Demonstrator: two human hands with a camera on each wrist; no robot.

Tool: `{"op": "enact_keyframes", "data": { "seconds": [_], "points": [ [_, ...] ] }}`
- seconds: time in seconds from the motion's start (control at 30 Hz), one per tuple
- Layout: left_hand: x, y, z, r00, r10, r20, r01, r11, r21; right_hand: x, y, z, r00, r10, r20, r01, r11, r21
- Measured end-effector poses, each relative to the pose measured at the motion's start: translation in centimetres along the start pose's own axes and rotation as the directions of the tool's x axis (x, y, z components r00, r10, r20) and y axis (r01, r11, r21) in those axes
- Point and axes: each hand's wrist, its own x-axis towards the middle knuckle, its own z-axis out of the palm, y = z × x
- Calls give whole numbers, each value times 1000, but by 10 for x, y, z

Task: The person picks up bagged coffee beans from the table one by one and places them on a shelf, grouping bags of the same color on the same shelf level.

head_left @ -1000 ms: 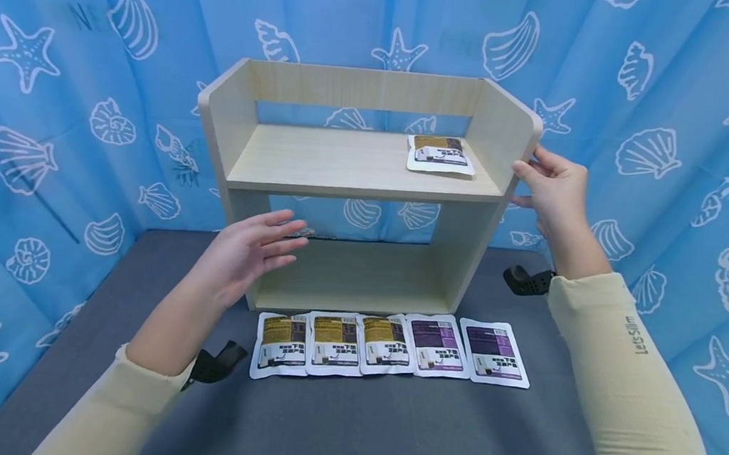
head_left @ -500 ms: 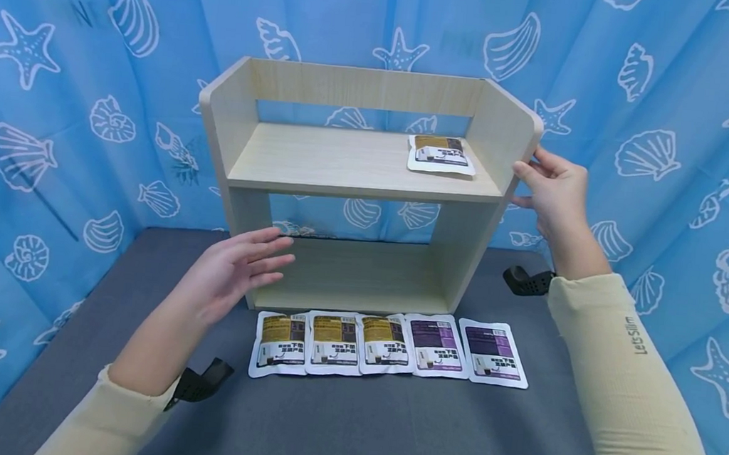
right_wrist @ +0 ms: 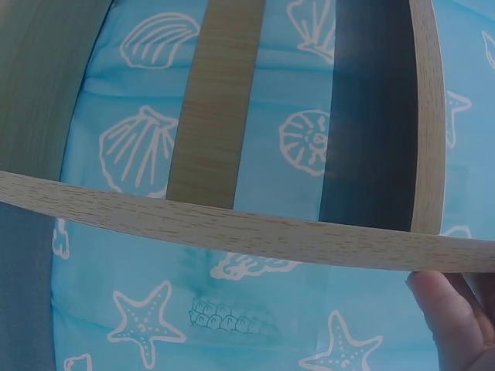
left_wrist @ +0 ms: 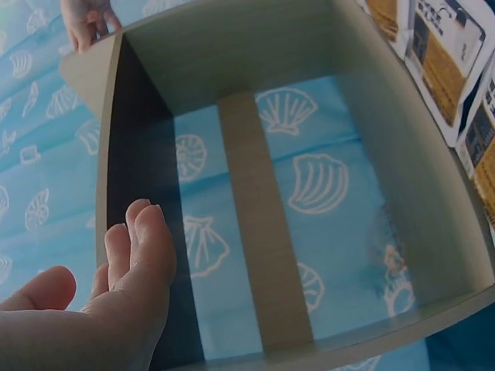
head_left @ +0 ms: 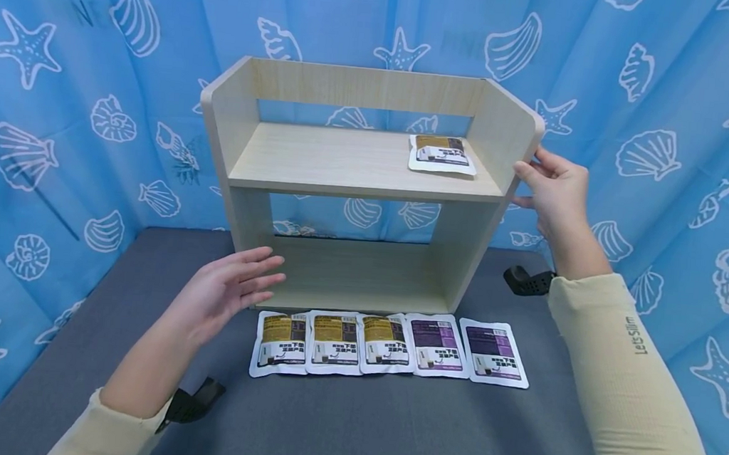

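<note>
A pale wooden two-tier shelf [head_left: 367, 192] stands upright on the dark table. My right hand [head_left: 557, 189] holds the edge of its right side panel, thumb on the front edge and the other fingers partly hidden. In the right wrist view, the thumb [right_wrist: 442, 309] touches the wooden edge. My left hand [head_left: 224, 291] hovers in front of the lower left corner, fingers extended and holding nothing. A flat white pouch with a gold-brown label [head_left: 441, 155] lies at the right of the upper tier.
Before the shelf lies a row of flat pouches: several with gold-brown labels [head_left: 335, 343] at left and two with purple labels [head_left: 494, 353] at right. The grey table [head_left: 349, 426] extends toward me. A blue curtain with shell prints [head_left: 124, 94] hangs behind and at both sides.
My left hand has drawn back, down and to the left, away from the shelf opening. The right hand stays at the side panel; shelf and pouches have not moved.
</note>
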Motion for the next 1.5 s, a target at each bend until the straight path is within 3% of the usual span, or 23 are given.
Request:
{"op": "enact_keyframes", "data": {
  "seconds": [0.8,1.27,1.5],
  "points": [
    [-11,-24,-21,997,-43,-71,44,999,3,-1,1,1,1000,1,7,-1,1000,0],
    [-8,-46,-22,974,-158,-161,167,985,45,-2,2,-1,1000,-14,0,14,999,-43],
    [-7,-53,-26,969,-180,-171,193,979,62,-2,1,0,1000,-10,-2,10,999,-37]
  ]
}}
